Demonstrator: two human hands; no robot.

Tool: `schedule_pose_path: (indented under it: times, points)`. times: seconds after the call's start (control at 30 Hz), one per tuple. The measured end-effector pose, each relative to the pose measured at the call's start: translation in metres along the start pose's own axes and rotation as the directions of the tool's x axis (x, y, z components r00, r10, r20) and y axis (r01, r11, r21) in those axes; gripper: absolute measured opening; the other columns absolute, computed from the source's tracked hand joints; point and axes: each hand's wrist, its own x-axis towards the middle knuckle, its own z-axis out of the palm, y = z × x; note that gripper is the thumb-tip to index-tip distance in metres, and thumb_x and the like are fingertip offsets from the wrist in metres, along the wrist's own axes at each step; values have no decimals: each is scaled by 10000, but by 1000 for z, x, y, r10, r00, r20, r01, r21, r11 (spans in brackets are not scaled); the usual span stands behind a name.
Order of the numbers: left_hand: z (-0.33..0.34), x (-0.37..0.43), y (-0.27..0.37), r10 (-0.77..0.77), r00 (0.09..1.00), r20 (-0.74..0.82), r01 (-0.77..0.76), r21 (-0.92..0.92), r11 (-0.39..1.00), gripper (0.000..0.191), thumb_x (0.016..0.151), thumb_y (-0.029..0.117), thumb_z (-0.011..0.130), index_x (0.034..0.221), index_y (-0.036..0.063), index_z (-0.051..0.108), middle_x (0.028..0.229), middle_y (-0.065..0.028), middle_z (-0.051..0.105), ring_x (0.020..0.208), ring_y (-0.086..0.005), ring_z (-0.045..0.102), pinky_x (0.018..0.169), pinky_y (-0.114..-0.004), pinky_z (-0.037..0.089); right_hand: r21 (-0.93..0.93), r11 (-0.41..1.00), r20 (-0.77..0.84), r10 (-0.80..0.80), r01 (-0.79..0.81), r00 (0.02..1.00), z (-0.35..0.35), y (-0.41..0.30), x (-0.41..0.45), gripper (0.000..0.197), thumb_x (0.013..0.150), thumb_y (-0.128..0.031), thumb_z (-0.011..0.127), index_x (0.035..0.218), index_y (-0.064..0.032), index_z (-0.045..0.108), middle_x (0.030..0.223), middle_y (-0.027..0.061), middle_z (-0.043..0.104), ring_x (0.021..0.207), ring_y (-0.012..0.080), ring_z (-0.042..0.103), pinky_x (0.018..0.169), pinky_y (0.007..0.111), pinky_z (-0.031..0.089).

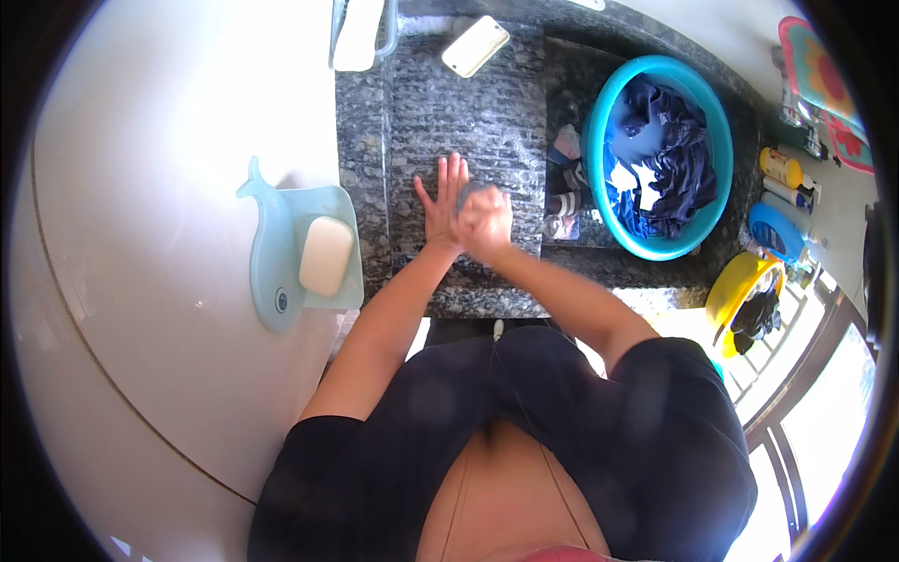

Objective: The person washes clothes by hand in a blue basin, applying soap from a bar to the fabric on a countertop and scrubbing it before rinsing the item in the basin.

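Note:
My left hand (440, 207) rests on the ribbed granite washboard (463, 116), its fingers spread and pointing away from me. My right hand (486, 221) is clenched around a small grey cloth (472, 195), which shows above the fist. This fist overlaps the edge of my left hand near the wrist. I cannot tell whether the cloth touches the board. Wet, sudsy patches show on the stone. To the right, in the sunken part of the sink, small wet garments (565, 204) lie beside a turquoise basin (598, 158) holding dark clothes (678, 175) in cloudy water.
A whale-shaped soap dish (270, 281) with a cream soap bar (326, 256) is against the white wall on my left. A cream rectangular object (475, 46) lies at the board's far end. Several bottles (779, 167) and a yellow tub (730, 288) line the right side.

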Motion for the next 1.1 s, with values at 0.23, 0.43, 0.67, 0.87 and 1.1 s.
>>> schedule_pose_path:
  times: [0.23, 0.43, 0.67, 0.87, 1.1]
  points:
    - [-7, 3, 7, -9, 1000, -7, 8, -120, 993, 1027, 824, 618, 543, 1449, -104, 167, 1547, -224, 147, 1469, -278, 30, 1114, -623, -49, 93, 987, -270, 152, -131, 951, -39, 9, 114, 372, 755, -400, 679, 1027, -153, 626, 1178, 64, 545, 1163, 258, 466, 887, 493, 372]
    - [1, 3, 1, 46, 975, -218, -11, 157, 987, 1037, 795, 616, 577, 1507, 28, 105, 1583, -153, 23, 1473, -272, -6, 1100, -652, -21, -222, 975, 75, 22, -5, 997, -3, 3, 23, 202, 784, -296, 633, 925, -157, 676, 997, 45, 612, 1046, 225, 546, 842, 437, 432]
    - [-9, 7, 9, -33, 999, -17, 31, -121, 992, 995, 842, 628, 505, 1472, -52, 143, 1552, -201, 145, 1468, -279, 42, 1114, -621, -31, 73, 997, -255, 45, -27, 966, -40, 9, 95, 140, 732, -288, 679, 841, -212, 639, 1020, 15, 595, 990, 251, 548, 833, 496, 386]
    - [22, 1, -5, 46, 985, -169, -6, 231, 973, 928, 875, 603, 467, 1506, 24, 107, 1583, -163, 42, 1468, -312, -10, 1110, -636, -35, -74, 989, -23, -130, 128, 991, -22, -8, -1, 243, 642, -269, 709, 847, -151, 655, 808, 6, 595, 872, 266, 551, 789, 511, 460]
    - [3, 5, 8, -54, 990, -128, 27, -206, 978, 890, 886, 509, 525, 1498, 11, 113, 1564, -146, 162, 1467, -245, 73, 1156, -528, -20, 229, 962, -82, 173, -150, 982, -25, 23, 86, 309, 877, -354, 589, 693, -106, 597, 723, 58, 616, 657, 221, 574, 666, 391, 442]
